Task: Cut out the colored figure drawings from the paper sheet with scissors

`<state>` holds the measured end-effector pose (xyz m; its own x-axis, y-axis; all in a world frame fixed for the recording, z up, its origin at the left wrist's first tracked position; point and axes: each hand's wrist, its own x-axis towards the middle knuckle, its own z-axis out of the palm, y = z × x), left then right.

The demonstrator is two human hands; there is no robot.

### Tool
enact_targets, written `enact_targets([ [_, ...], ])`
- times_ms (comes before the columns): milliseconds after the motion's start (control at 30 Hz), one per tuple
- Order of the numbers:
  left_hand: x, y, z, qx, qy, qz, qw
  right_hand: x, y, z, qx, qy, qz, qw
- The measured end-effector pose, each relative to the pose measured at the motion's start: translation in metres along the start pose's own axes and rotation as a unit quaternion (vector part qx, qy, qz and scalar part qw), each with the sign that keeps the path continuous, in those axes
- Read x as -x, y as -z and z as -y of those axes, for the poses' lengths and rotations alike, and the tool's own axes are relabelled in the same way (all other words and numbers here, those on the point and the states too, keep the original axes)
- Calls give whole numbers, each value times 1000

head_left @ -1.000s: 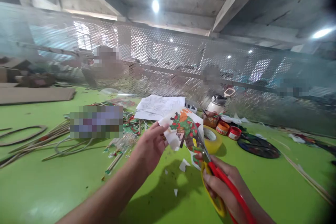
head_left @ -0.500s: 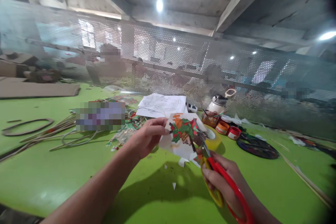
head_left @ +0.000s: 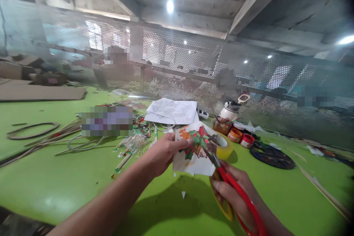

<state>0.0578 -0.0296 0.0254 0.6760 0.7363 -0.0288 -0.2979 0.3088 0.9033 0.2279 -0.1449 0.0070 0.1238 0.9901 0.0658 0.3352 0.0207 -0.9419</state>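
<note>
My left hand (head_left: 163, 151) pinches the left side of a white sheet of paper (head_left: 184, 164) painted with green leaves, red shapes and an orange patch. The thumb lies on top of the painting. Wrapped in my right hand (head_left: 235, 184) are the handles of a pair of scissors (head_left: 239, 188), one handle red and the other yellow. Their blades meet the paper's right part, and how far apart the blades stand is hard to make out. Behind the paper lies a roll of yellow tape (head_left: 225, 150), partly covered. A small white paper scrap (head_left: 183, 194) rests on the green table below.
Sketched paper sheets (head_left: 173, 110) lie at the back. Right of them stand a white bottle (head_left: 229, 110), an orange paint jar (head_left: 235, 135), a red paint jar (head_left: 247, 141) and a dark palette (head_left: 272, 155). Thin sticks (head_left: 55, 136) and cardboard (head_left: 41, 92) lie left.
The painted paper has been turned in my left hand, so its orange patch now sits at the upper left. The scissors stay at its right side. The view has shifted slightly.
</note>
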Motion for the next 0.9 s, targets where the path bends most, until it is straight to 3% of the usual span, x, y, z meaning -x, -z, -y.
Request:
enact_targets([
  [267,3,-2,1,-12,-21,-9,1000,-2,-4,-1,-28,-17,-9,999],
  [600,4,-3,6,-25,-31,-12,999,4,-6,-6,-59,-29,27,997],
  [900,4,-7,7,-11,-30,-5,999,8,-2,-6,-96,-5,48,994],
])
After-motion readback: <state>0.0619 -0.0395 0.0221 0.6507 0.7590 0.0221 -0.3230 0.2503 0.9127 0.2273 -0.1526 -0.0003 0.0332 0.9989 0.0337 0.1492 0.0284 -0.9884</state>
